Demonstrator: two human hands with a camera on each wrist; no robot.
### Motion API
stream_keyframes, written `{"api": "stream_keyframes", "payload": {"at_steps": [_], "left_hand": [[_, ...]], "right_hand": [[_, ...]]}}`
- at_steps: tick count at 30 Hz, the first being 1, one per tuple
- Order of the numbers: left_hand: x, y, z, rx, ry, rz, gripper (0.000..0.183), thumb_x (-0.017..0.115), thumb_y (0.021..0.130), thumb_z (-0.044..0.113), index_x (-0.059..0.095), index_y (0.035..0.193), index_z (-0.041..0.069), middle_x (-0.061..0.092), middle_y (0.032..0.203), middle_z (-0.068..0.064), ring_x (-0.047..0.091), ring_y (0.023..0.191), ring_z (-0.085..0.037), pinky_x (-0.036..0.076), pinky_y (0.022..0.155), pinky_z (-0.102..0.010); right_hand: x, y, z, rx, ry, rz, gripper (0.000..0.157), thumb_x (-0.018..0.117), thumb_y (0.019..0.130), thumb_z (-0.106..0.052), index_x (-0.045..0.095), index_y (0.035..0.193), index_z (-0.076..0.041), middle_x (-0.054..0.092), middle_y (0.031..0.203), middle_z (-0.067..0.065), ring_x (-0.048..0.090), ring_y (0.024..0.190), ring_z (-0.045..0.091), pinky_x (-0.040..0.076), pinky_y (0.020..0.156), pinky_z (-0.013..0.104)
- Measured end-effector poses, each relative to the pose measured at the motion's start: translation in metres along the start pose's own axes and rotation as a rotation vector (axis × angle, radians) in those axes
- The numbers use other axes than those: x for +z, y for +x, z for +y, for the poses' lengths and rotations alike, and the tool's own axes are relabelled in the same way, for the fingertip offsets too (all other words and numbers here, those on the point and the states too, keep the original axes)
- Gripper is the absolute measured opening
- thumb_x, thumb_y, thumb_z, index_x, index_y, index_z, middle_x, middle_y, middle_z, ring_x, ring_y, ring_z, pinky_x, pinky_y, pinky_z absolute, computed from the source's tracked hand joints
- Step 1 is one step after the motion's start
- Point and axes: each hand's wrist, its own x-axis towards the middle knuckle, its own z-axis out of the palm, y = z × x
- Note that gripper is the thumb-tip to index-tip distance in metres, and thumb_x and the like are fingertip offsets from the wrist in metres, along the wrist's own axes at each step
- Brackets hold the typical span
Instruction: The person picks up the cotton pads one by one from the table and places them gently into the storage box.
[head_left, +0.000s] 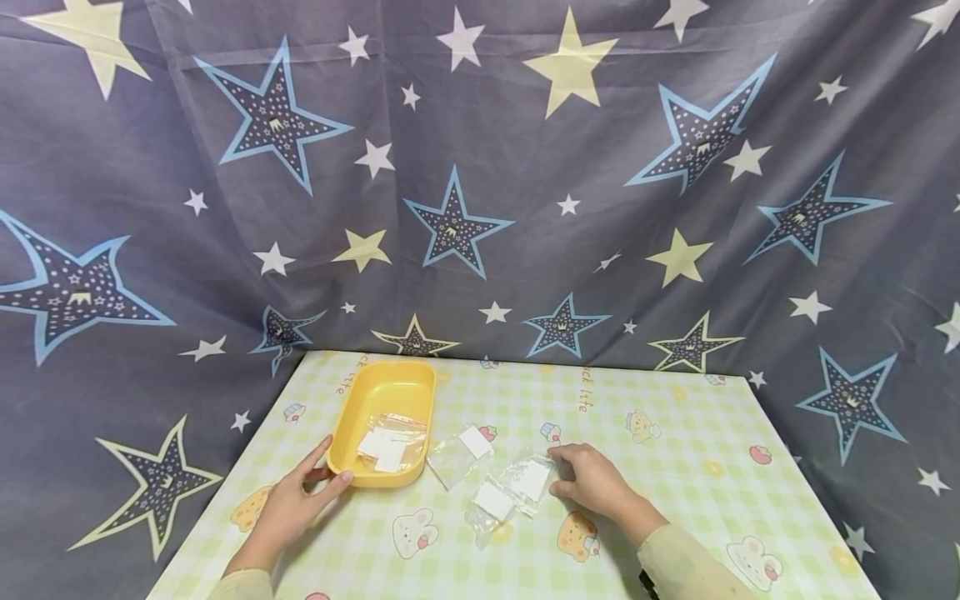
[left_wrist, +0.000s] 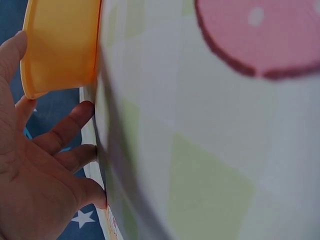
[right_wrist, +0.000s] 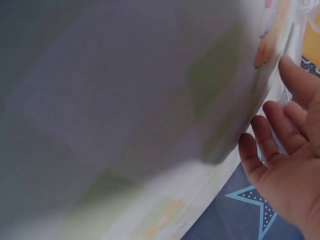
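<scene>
A yellow tray (head_left: 352, 442) sits at the left of the table, with clear plastic bags (head_left: 392, 442) holding white pieces inside it. My left hand (head_left: 291, 504) holds the tray's near left corner, thumb on the near side and index finger on the left side. In the left wrist view, its other fingertips (left_wrist: 86, 111) reach down to the tabletop. Beside my right hand (head_left: 596, 483) lies a small clear bag (head_left: 529, 481) with a white piece. The right thumb and index finger are apart at its right edge; contact is hard to tell.
Two more clear bags with white pieces, a near bag (head_left: 493, 502) and a farther bag (head_left: 474, 442), lie between the tray and my right hand. A green checked cloth (head_left: 675, 467) covers the table. A dark star-print curtain (head_left: 480, 167) hangs behind and at both sides.
</scene>
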Motion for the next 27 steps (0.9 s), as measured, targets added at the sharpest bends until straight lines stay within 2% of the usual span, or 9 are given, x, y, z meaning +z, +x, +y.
{"api": "stream_keyframes", "payload": {"at_steps": [3,5,8,15,22,27], "left_hand": [[-0.0003,0.0000,0.0000,0.003,0.003,-0.002,0.096,0.066,0.097,0.070,0.022,0.173,0.030,0.065,0.150,-0.020,0.041,0.153,-0.053,0.030,0.122,-0.076],[-0.0005,-0.0002,-0.0002,0.006,0.003,-0.003,0.096,0.066,0.097,0.069,0.022,0.173,0.031,0.065,0.150,-0.020,0.040,0.153,-0.053,0.029,0.122,-0.076],[-0.0004,0.0002,-0.0011,0.009,0.003,-0.005,0.096,0.066,0.097,0.069,0.021,0.173,0.032,0.065,0.150,-0.021,0.041,0.153,-0.053,0.030,0.122,-0.077],[0.0005,0.0015,-0.0043,0.010,0.001,-0.002,0.096,0.066,0.097,0.070,0.021,0.173,0.033,0.065,0.149,-0.020,0.043,0.152,-0.053,0.033,0.121,-0.076],[0.0004,0.0024,-0.0058,0.011,-0.004,-0.002,0.096,0.066,0.096,0.071,0.022,0.173,0.032,0.065,0.149,-0.021,0.042,0.152,-0.053,0.032,0.121,-0.076],[0.0012,0.0032,-0.0069,0.012,-0.005,-0.001,0.097,0.066,0.096,0.072,0.022,0.173,0.032,0.065,0.149,-0.020,0.043,0.152,-0.053,0.033,0.121,-0.076]], "right_hand": [[-0.0011,0.0004,0.0011,0.030,0.097,-0.006,0.054,0.088,0.089,-0.021,0.071,0.139,-0.012,0.075,0.113,0.000,0.067,0.099,0.015,0.059,0.088,0.035],[-0.0027,0.0007,0.0013,0.023,0.147,-0.013,0.050,0.087,0.090,-0.020,0.072,0.137,-0.011,0.072,0.101,-0.004,0.060,0.087,0.010,0.053,0.077,0.027],[-0.0050,0.0007,0.0004,0.017,0.196,-0.030,0.047,0.086,0.092,-0.020,0.072,0.135,-0.009,0.068,0.094,-0.005,0.055,0.080,0.009,0.047,0.068,0.022],[-0.0030,0.0015,-0.0006,0.037,0.304,-0.049,0.039,0.082,0.095,-0.016,0.074,0.131,-0.005,0.070,0.099,-0.001,0.058,0.085,0.015,0.050,0.065,0.021],[0.0015,0.0030,-0.0030,0.086,0.367,0.024,0.022,0.076,0.100,-0.013,0.078,0.121,-0.007,0.075,0.101,0.000,0.061,0.084,0.011,0.052,0.068,0.020],[0.0011,-0.0007,-0.0019,0.123,0.392,0.042,0.020,0.074,0.101,-0.012,0.078,0.120,-0.006,0.075,0.099,0.001,0.060,0.080,0.010,0.052,0.065,0.021]]}}
